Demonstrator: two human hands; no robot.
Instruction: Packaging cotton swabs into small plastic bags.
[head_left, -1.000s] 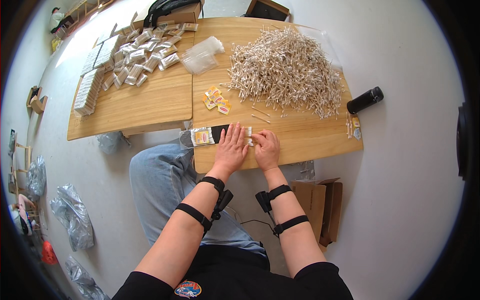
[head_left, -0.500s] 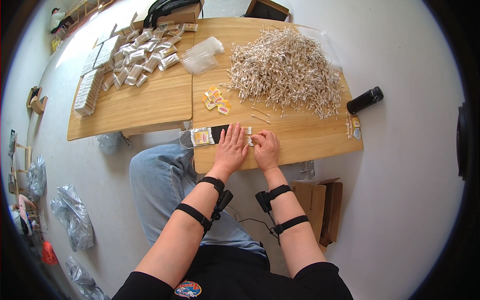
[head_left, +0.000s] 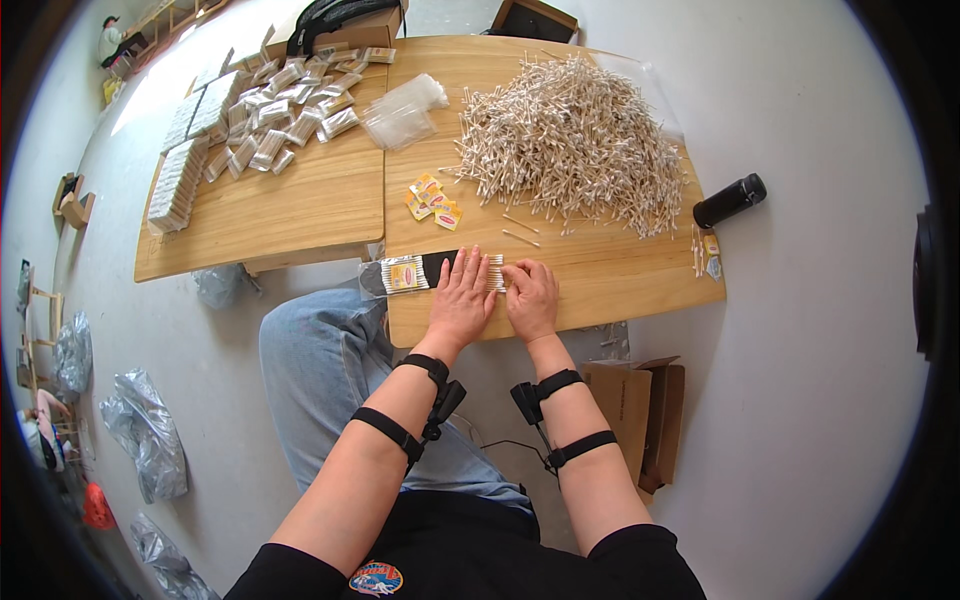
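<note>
My left hand (head_left: 462, 303) lies flat, fingers stretched out, across a row of cotton swabs (head_left: 496, 272) on a black strip (head_left: 434, 266) near the table's front edge. Close at its right, my right hand (head_left: 533, 299) has its fingers bent and drawn together at the swab ends; the fingertips partly hide what they pinch. Left of the strip, a clear pack (head_left: 372, 279) holds more swabs and a yellow card (head_left: 404, 275). Beyond my hands are two loose swabs (head_left: 521, 238) and several yellow-and-white cards (head_left: 436, 203).
A big heap of cotton swabs (head_left: 575, 145) covers the back right. Clear plastic bags (head_left: 405, 110) lie mid-table, with filled swab packs (head_left: 270, 115) and stacked packs (head_left: 178, 185) at the left. A black bottle (head_left: 730, 200) is at the right edge. Below stands an open cardboard box (head_left: 640, 420).
Hardly anything differs. My right fingers have shifted very slightly at the swab ends; my left hand stays flat in the same place.
</note>
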